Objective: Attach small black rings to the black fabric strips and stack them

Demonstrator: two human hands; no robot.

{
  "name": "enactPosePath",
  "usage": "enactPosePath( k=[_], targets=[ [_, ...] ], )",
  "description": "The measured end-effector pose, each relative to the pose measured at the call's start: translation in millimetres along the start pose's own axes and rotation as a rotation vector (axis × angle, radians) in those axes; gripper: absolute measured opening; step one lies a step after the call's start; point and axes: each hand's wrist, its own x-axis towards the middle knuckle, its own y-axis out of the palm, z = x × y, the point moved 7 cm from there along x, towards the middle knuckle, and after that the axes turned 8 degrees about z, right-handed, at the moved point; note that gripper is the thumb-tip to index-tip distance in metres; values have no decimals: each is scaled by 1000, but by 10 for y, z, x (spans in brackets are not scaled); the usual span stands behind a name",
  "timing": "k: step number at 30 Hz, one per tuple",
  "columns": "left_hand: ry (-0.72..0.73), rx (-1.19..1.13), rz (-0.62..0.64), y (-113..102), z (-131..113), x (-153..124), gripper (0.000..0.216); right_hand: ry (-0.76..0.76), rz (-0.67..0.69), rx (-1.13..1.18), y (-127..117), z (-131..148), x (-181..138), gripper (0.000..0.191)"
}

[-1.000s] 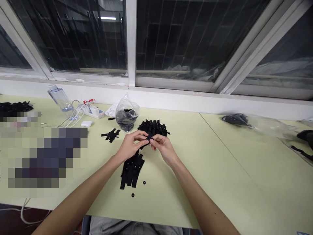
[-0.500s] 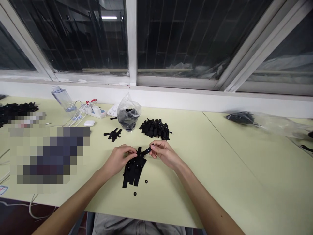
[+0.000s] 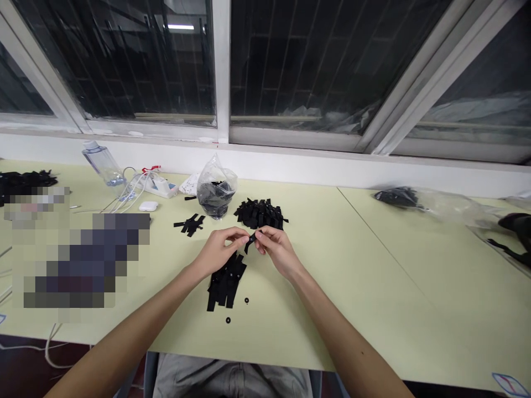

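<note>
Between my two hands a short black fabric strip (image 3: 249,243) with a small shiny spot is held up off the table. My right hand (image 3: 277,250) pinches its upper end between thumb and fingers. The fingertips of my left hand (image 3: 223,250) close on its left side. Under and in front of my left hand lies a stack of similar black strips (image 3: 226,287), some with small pale marks. Two small black rings lie to the right of and below that stack, one nearer ring (image 3: 228,320) and one farther ring (image 3: 246,300).
Beyond my hands are a heap of black strips (image 3: 260,213), a clear bag of black pieces (image 3: 215,193) and a few loose strips (image 3: 189,224). At the left stand a bottle (image 3: 103,163), a power strip with cables (image 3: 164,187) and a white case (image 3: 148,206). Another bag (image 3: 440,204) lies right.
My left hand has moved up and right from the stack to the strip in my right hand. The strip is now away from the stack, held between both hands.
</note>
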Motion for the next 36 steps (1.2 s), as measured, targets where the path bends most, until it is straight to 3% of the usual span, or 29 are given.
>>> enactPosePath(
  k=[5, 9, 11, 13, 15, 19, 27, 36],
  targets=[
    [36, -74, -22, 121, 103, 311, 22, -68, -173, -97, -208, -39, 10, 31],
    [62, -80, -93, 133, 183, 400, 22, -191, -530, -369, -398, 126, -156, 28],
    [54, -65, -167, 106, 216, 385, 21, -306, -655, -561, -381, 287, -271, 23],
    [47, -39, -224, 84, 231, 344, 20, -392, -596, -730, -257, 395, -294, 16],
    [48, -3, -252, 75, 223, 292, 18, -439, -441, -836, -106, 416, -259, 13],
    [100, 113, -268, 86, 148, 180, 16, -446, -235, -899, 63, 313, -188, 17],
    [173, 247, -229, 152, 90, 121, 16, -381, -233, -907, 43, 203, -160, 17],
    [216, 270, -219, 174, 73, 113, 15, -408, -271, -928, 25, 223, -184, 14]
  ],
)
